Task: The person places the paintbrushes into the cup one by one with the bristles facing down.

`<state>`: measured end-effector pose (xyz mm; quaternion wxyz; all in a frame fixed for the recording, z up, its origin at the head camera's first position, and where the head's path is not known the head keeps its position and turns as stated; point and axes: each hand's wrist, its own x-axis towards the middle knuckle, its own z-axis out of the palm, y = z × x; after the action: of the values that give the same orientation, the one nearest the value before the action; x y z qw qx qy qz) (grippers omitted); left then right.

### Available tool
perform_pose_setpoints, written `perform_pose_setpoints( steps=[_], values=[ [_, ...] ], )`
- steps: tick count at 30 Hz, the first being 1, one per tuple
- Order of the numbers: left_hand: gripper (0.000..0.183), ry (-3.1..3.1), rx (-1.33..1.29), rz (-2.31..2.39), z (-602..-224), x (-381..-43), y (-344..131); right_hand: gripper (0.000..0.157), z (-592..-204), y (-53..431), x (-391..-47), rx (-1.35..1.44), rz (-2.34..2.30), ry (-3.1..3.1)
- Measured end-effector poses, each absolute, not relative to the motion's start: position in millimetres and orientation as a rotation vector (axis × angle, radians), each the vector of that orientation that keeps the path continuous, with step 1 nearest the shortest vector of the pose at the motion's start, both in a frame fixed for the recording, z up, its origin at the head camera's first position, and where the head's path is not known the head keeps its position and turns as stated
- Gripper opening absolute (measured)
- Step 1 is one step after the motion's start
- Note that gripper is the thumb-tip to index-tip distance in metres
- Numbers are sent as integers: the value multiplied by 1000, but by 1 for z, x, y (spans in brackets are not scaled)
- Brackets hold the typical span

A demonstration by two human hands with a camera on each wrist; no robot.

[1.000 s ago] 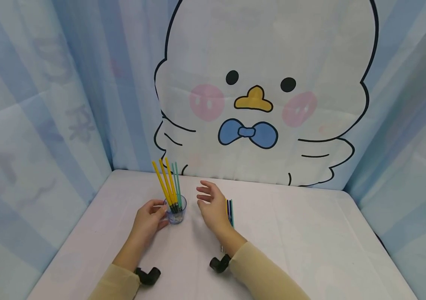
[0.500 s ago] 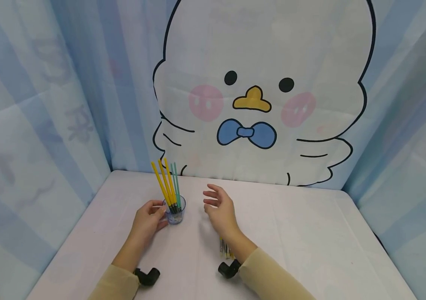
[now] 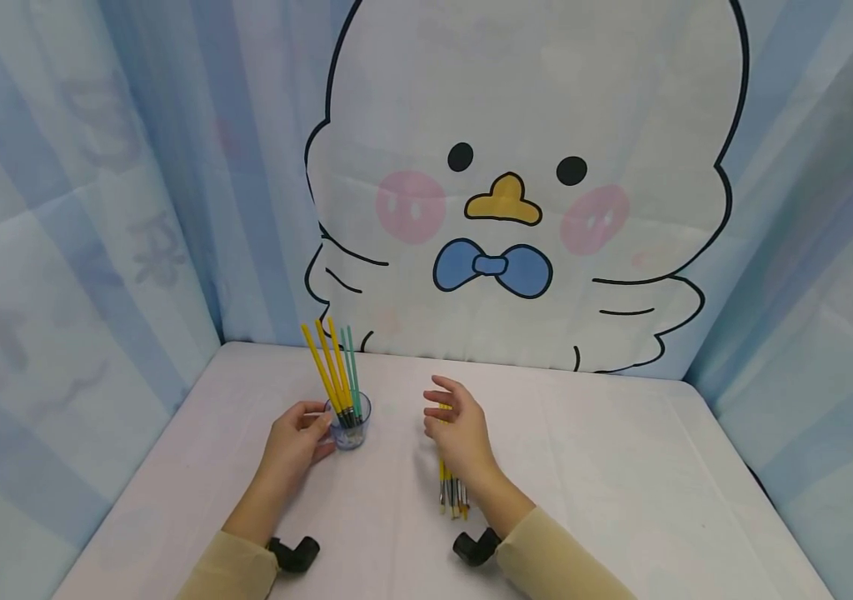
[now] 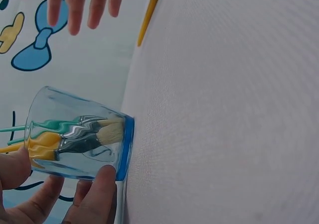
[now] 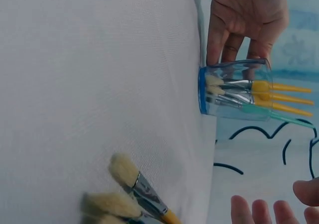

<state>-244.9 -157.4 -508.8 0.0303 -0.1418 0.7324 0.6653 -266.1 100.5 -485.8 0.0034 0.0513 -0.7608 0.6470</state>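
A clear bluish cup [image 3: 352, 437] stands upright on the table, bristle-down paintbrushes [image 3: 333, 373] inside it. Their yellow and green handles stick up past the rim. My left hand [image 3: 293, 437] holds the cup from its left side; the left wrist view shows thumb and fingers around the cup wall [image 4: 112, 159]. To the right, my right hand [image 3: 464, 433] hovers with fingers extended and nothing in them. Below it lies a group of paintbrushes [image 3: 452, 498], partly hidden by the hand and wrist. Their pale bristles [image 5: 123, 169] show up close in the right wrist view.
A white cloth covers the table [image 3: 621, 483]. Behind it hangs a curtain [image 3: 531, 325] printed with a cartoon duck, and striped curtains close in both sides. A black camera mount [image 3: 296, 554] sits on each wrist.
My right hand has drawn away from the cup, moving right and slightly nearer, over the loose paintbrushes. My left hand stays at the cup, and the brushes inside look unchanged.
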Motion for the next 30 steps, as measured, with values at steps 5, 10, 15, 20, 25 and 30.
perform_pose_setpoints(
  steps=[5,10,15,20,25,30],
  values=[
    [36,2253,-433,2054,-510,-245,-158,63,-486,110,-263,94,2012,-2407],
    [36,2255,-431,2052,-509,-244,-157,65,-488,120,-262,8,2018,-2396],
    [37,2260,-438,2045,-508,-245,-157,66,-489,130,-263,-39,2015,-2406],
    [36,2277,-436,2040,-509,-245,-158,67,-491,138,-264,-79,2008,-2441],
    [34,2283,-440,2040,-510,-246,-158,71,-493,144,-265,-112,1960,-2496],
    [34,2279,-442,2042,-510,-247,-158,73,-497,149,-269,-172,1878,-2564]
  ],
)
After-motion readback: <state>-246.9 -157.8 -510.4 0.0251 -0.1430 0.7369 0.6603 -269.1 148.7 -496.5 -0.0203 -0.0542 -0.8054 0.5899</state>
